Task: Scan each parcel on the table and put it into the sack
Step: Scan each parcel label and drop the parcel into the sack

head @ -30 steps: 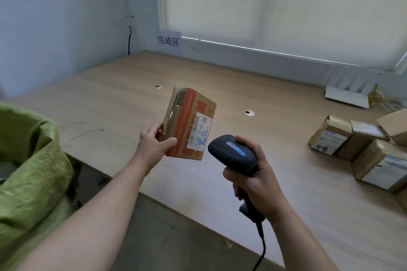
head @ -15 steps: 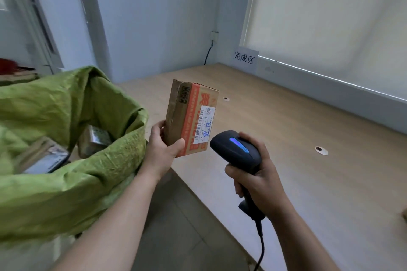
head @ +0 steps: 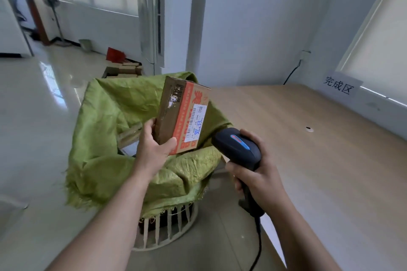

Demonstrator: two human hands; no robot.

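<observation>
The left hand (head: 154, 149) grips the parcel (head: 181, 114) by its lower end at frame centre, long axis near upright and tilted slightly right, directly over the open mouth of the green sack (head: 105, 138). The right hand (head: 257, 174), fingers wrapped around the scanner (head: 236, 147), sits lower right beside the tabletop (head: 319, 160). The drop is likely straight down, left hand nearer.

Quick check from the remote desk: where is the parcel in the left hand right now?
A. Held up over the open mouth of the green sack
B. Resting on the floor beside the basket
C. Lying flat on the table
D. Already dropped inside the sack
A: the left hand grips the parcel at its lower end, upright above the opening of the green sack, not yet released.
</observation>
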